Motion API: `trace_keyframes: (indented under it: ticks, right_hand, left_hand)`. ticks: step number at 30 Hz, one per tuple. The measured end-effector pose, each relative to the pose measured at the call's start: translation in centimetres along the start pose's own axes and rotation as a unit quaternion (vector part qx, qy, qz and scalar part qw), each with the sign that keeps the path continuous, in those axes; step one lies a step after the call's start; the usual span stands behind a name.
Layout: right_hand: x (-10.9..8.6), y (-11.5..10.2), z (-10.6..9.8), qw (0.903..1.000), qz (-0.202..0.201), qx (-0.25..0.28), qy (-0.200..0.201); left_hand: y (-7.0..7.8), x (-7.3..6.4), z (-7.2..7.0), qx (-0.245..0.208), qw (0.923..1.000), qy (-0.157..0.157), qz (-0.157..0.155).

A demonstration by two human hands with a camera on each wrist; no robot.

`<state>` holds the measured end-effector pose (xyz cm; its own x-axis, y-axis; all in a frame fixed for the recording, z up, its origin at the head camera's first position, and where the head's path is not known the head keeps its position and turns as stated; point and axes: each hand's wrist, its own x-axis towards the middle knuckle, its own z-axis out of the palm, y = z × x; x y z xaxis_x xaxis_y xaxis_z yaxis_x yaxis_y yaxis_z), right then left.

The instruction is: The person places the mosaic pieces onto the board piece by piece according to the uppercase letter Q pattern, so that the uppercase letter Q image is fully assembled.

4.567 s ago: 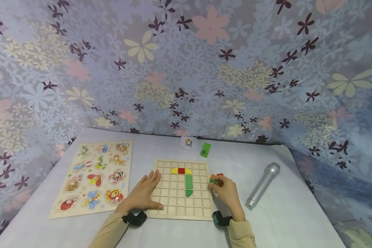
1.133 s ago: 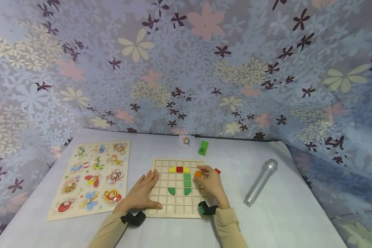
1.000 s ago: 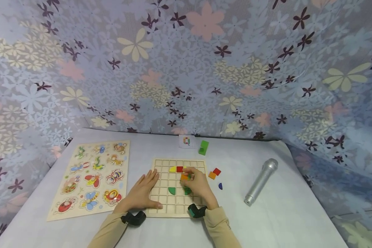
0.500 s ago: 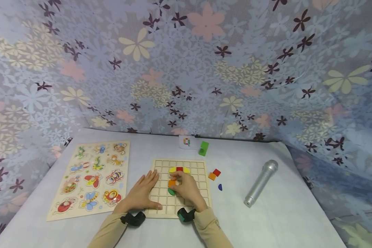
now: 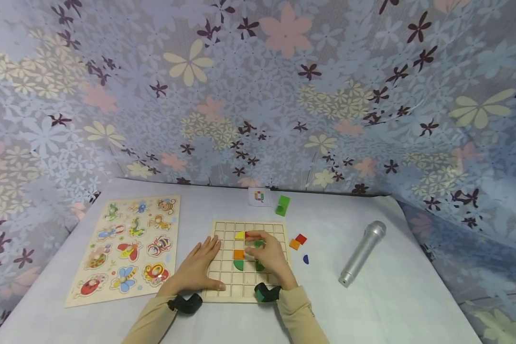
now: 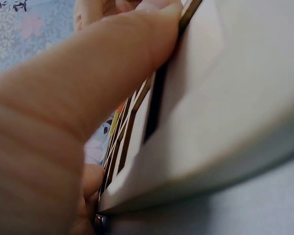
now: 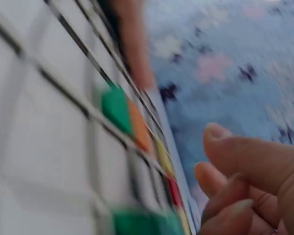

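Note:
My left hand [image 5: 198, 268] rests with spread fingers on the left edge of a wooden grid board [image 5: 237, 289]. My right hand [image 5: 270, 254] hovers above the board's middle. Its fingers are apart from every piece, and the right wrist view shows loosely bent fingers [image 7: 255, 152] holding nothing. To its left an orange square [image 5: 238, 254] lies in a cell just above a green quarter-circle [image 5: 238, 265]. A yellow piece [image 5: 239, 235] and a red square [image 5: 247, 234] sit in an upper row. Green pieces [image 5: 259, 244] on the right are partly hidden by my right hand.
Right of the board lie a loose red square [image 5: 301, 238], an orange square [image 5: 295, 244] and a blue piece [image 5: 306, 259]. A silver microphone [image 5: 363, 253] is farther right. Behind are a picture card [image 5: 259, 197] and a green block [image 5: 283, 205]; an insect puzzle [image 5: 172, 239] lies left.
My right hand carried the orange square leftward over the board, set it above the left green quarter-circle, let go and drew back right. That quarter-circle was added earlier. My left hand stayed on the board.

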<state>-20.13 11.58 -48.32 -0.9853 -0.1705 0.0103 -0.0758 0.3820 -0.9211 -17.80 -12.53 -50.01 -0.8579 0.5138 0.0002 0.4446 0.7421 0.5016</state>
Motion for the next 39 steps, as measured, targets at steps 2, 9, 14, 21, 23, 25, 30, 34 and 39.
trace_keyframes:
  ticks: [2,9,14,21,23,25,30,34,39]
  right_hand:
    - [0.2,0.6,-1.6,0.9994,0.015,0.015,0.029]
    - [-0.4,3.7,-7.6,0.9841,0.119,0.079,0.105]
    - [-1.3,4.5,-9.9,0.9735,0.169,0.090,0.125]
    - [-1.8,4.4,-9.7,0.9754,0.155,-0.045,0.150]
    - [-1.7,4.4,-9.2,0.9754,0.136,-0.076,0.156]
    - [-1.5,4.5,-8.8,0.9751,0.121,-0.096,0.159]
    - [-1.1,4.8,-8.1,0.9744,0.094,-0.117,0.167]
    - [-1.0,4.9,-8.0,0.9726,0.078,-0.139,0.169]
    - [-1.1,4.6,-8.0,0.9686,0.077,-0.171,0.164]
  left_hand:
    - [0.0,0.0,0.0,-0.001,1.0000,0.001,0.000]
    - [-0.1,0.0,0.0,-0.002,1.0000,-0.001,0.000]
    - [-0.2,0.0,0.1,0.001,1.0000,0.001,0.000]
    - [-0.2,-0.1,0.0,-0.001,1.0000,-0.001,-0.001]
    - [-0.1,-0.1,0.0,-0.002,1.0000,-0.002,-0.002]
    - [0.0,0.0,0.0,-0.006,1.0000,-0.004,-0.005]
    - [0.2,-0.1,-0.1,-0.009,0.9999,-0.006,-0.007]
    - [0.2,-0.1,-0.1,-0.008,0.9999,-0.005,-0.006]
    - [0.1,0.0,-0.1,-0.009,0.9999,-0.004,-0.006]
